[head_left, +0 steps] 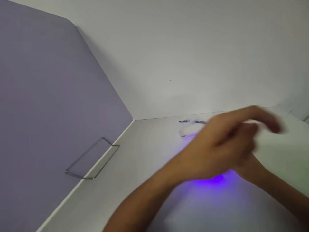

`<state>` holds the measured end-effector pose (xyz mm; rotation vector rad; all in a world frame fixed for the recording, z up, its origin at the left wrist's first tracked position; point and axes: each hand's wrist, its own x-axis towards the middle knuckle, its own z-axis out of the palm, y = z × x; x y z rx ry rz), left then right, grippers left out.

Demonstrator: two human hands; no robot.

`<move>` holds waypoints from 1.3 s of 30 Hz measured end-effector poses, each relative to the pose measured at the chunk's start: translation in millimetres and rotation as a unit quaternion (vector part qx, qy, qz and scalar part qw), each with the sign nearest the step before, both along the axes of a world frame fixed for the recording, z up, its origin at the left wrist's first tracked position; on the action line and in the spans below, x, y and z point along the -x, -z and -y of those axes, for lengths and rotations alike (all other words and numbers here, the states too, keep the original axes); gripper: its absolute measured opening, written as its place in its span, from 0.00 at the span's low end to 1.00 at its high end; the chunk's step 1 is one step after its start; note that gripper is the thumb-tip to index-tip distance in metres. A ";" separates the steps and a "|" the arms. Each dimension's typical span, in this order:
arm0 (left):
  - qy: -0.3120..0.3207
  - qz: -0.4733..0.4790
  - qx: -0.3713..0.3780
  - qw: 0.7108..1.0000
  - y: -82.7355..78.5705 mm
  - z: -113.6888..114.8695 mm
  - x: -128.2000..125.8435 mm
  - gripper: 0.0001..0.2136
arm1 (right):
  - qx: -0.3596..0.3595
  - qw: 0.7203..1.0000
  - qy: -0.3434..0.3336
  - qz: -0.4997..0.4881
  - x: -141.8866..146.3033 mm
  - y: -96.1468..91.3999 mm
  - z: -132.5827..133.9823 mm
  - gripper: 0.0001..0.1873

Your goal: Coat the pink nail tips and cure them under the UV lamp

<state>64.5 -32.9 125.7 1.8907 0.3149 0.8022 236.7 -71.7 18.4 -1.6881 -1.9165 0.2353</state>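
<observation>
Wire frame straddles the lower edge of the purple panel: part over the panel, part over the worktop. Panel/wall/worktop corner is just past the frame's far right end; wall runs right from there. Hands well right of the frame. Left hand: index stuck out and hooked down, other fingers curled; blurred, can't tell if it pinches anything. Right hand mostly hidden behind it, grip can't be told. Violet glow right of the frame, below the left hand; source hidden. Small pale item with a dark strip sits right of and beyond the frame, near the worktop's rear edge, partly covered by the left hand. Wide span of worktop separates frame from left forearm.
</observation>
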 end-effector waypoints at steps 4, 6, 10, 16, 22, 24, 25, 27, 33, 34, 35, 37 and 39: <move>-0.107 -0.034 -0.020 0.993 48.8 -28.9 19.1 0.13 | 0.084 0.987 -0.038 -0.133 -2.4 -0.5 -1.3 0.19; -0.180 -0.099 -0.071 0.976 87.4 -37.6 32.8 0.13 | 0.099 0.977 -0.051 -0.181 -2.2 -0.7 -1.7 0.17; -0.192 -0.260 -0.256 0.911 143.7 -40.1 50.2 0.13 | 0.116 0.977 -0.048 -0.175 0.0 -6.2 -1.0 0.15; -0.159 -0.278 -0.291 0.901 152.3 -37.8 55.1 0.11 | 0.141 0.979 -0.018 -0.146 -0.4 -13.6 -4.4 0.13; -0.139 -0.302 -0.352 0.875 152.6 -38.3 62.4 0.12 | 0.128 0.978 -0.003 -0.167 -2.8 -5.2 -7.6 0.17; -0.138 -0.301 -0.358 0.873 153.5 -38.4 63.1 0.13 | 0.117 0.979 0.006 -0.166 -1.3 -3.6 -6.2 0.16; -0.137 -0.300 -0.359 0.873 153.8 -38.4 63.2 0.13 | 0.114 0.980 0.009 -0.165 -0.6 -3.1 -5.4 0.15; -0.133 -0.298 -0.361 0.874 154.1 -38.1 62.9 0.13 | 0.114 0.980 0.010 -0.165 -0.2 -2.6 -4.6 0.13; -0.126 -0.274 -0.358 0.884 153.7 -37.6 62.9 0.12 | 0.130 0.976 -0.007 -0.176 -2.2 -4.5 -5.2 0.13; -0.128 -0.269 -0.356 0.886 153.3 -37.8 63.3 0.11 | 0.132 0.976 -0.004 -0.174 -1.7 -5.5 -4.9 0.14; -0.129 -0.264 -0.354 0.888 152.8 -38.1 63.7 0.11 | 0.133 0.976 0.000 -0.174 -0.8 -6.7 -4.3 0.14; -0.126 -0.257 -0.355 0.890 152.0 -38.6 64.5 0.11 | 0.133 0.975 0.011 -0.176 1.3 -8.8 -3.1 0.14; -0.112 -0.259 -0.354 0.891 151.8 -38.8 64.9 0.12 | 0.127 0.976 0.012 -0.174 3.1 -9.9 -2.4 0.14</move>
